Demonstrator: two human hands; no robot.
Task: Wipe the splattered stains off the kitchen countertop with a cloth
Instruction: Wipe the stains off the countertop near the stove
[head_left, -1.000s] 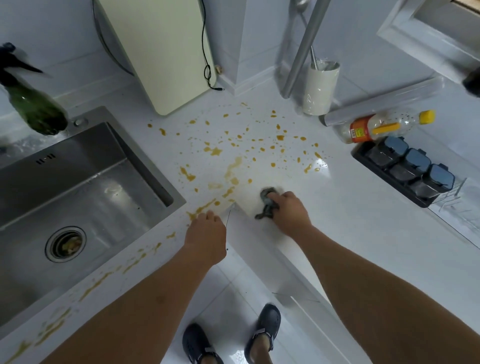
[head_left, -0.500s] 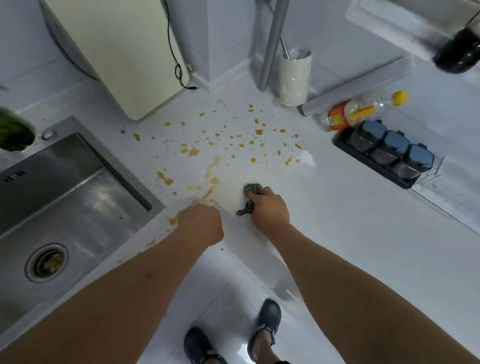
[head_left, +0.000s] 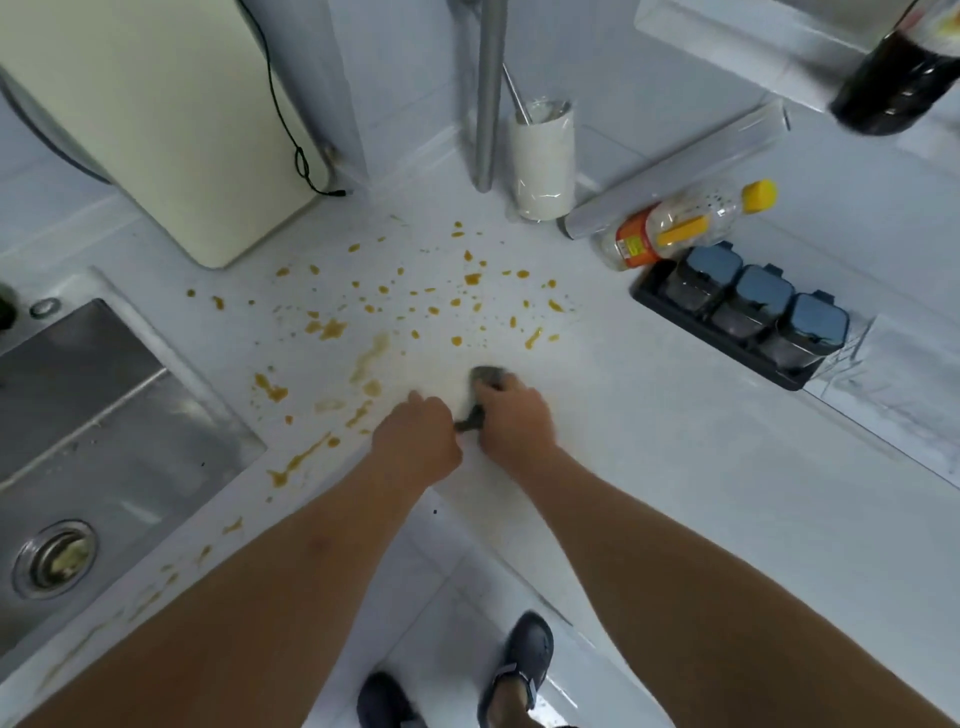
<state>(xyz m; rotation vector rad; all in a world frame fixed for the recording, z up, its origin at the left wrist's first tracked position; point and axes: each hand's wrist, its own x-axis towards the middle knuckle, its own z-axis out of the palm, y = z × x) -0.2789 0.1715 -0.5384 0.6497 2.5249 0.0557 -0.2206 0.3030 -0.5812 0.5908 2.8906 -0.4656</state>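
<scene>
The right hand (head_left: 511, 418) presses a small dark grey cloth (head_left: 487, 378) flat onto the white countertop (head_left: 649, 441), fingers curled over its bunched top, and the thickest field of orange-brown stains (head_left: 457, 301) lies from about ten to one o'clock of that hand, so the coming strokes probably push away from the body. The left hand (head_left: 418, 441) sits just beside it at nine o'clock, fingers curled; whether it pinches the cloth's trailing tail I cannot tell. Longer smears (head_left: 301, 460) run towards eight o'clock along the edge by the sink (head_left: 78, 415), nearer the left hand.
</scene>
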